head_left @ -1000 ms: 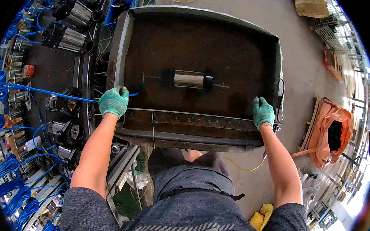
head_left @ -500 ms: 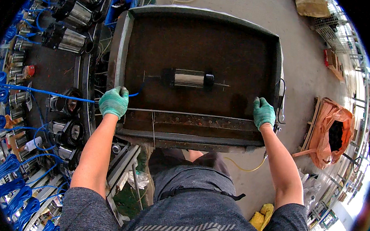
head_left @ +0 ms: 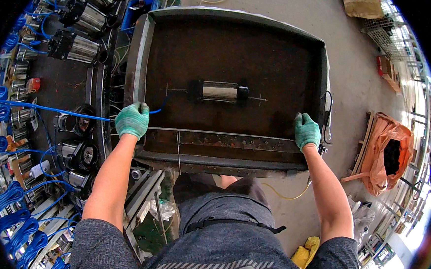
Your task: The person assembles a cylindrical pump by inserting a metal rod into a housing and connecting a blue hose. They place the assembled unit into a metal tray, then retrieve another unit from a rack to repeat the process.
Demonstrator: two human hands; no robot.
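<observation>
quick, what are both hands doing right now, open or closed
Left hand: closed at the left rim of the tank, blue cable passing it; grip on either unclear.
Right hand: closed at the tank's right rim; grip unclear.

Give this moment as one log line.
Left hand: by crossbar, left end | right hand: by its right end | black-ended metal cylinder: inside tank

Tray: dark metal, worn matt rim. Cylinder: shiny smooth metal body, black end cap plastic-looking. Green gloves: matt knit cloth. Blue cable: smooth plastic, slight sheen. Shirt: matt heathered cloth. Orange sack: crinkled plastic-looking. Floor: smooth, concrete-looking.
</observation>
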